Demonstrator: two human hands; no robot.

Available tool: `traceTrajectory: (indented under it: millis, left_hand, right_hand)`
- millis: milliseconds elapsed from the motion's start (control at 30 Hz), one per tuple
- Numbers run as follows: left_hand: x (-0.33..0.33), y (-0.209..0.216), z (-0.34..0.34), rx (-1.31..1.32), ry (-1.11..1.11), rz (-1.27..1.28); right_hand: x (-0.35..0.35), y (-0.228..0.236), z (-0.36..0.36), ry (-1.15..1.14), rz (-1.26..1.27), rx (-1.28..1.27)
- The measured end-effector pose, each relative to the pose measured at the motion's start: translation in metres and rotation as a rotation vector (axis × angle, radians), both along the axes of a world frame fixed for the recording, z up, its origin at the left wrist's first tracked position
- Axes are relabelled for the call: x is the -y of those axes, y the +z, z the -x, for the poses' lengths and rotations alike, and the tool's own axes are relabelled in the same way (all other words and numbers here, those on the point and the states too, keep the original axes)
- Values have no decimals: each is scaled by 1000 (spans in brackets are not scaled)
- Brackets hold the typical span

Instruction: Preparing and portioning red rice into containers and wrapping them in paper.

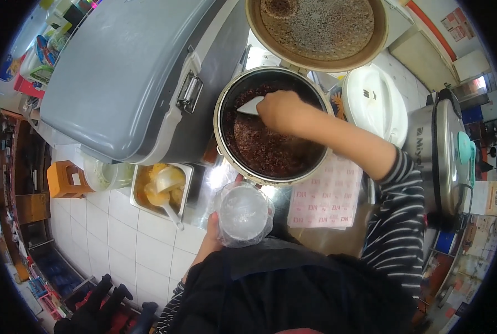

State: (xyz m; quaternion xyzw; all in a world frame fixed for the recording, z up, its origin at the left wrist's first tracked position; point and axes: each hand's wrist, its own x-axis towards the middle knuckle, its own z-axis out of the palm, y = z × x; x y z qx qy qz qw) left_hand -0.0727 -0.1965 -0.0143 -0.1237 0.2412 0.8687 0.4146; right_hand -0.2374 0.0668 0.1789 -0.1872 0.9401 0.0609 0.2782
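A round pot (221, 146) with a pale rim holds dark reddish-purple rice (270, 150). My right hand (282, 113) reaches over it from the right, fingers closed round a white rice paddle (250, 106); its flat end is partly hidden by my hand. Just below the pot, near my body, my left hand (213, 231) grips a round white bowl (244, 211) with clear plastic film wrapped over it. Fingers show at both sides of the bowl, and it looks bare inside.
The pot's open lid (321, 28) stands behind it. Left are a big grey insulated box (120, 72) and a metal tray (135, 195) with yellow food and ladles. Right lie printed paper sheets (323, 195), a white lid (373, 103) and a tall steel cooker (421, 156).
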Motion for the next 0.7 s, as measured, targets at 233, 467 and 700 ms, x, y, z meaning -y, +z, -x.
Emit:
traceTrajectory:
  millis: [233, 467, 700]
  left_hand:
    - [-20, 75, 16, -76, 42, -109]
    - [-27, 102, 27, -115, 2, -110]
    - [-20, 97, 27, -107, 54, -163]
  right_hand:
    - [24, 52, -21, 117, -116, 318]
    - [-29, -8, 0, -28, -130, -281]
    - [-20, 8, -16, 96, -188, 73]
